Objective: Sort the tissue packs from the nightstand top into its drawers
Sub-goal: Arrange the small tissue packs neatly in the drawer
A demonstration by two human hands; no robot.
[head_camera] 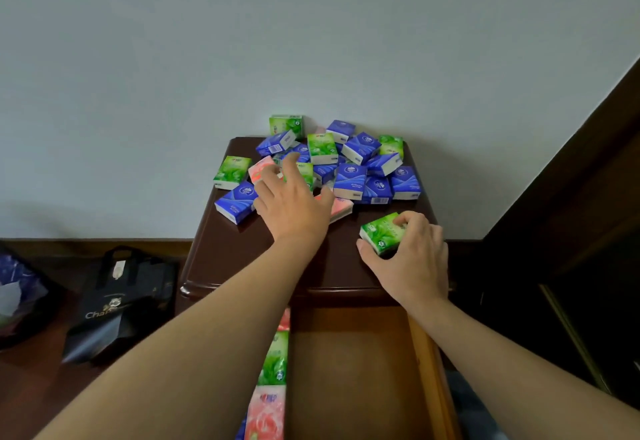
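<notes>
Green tissue pack (381,231) gripped by right hand (412,259); left hand (294,204) spread over pile.

The nightstand top (242,256) is dark wood with a smooth, glossy varnish that catches the light along its rounded edge. The open drawer (349,370) is lighter wood with a duller finish inside. The tissue packs (349,176) are wrapped in shiny printed plastic film. The black bag (121,304) on the floor looks matt.
</notes>
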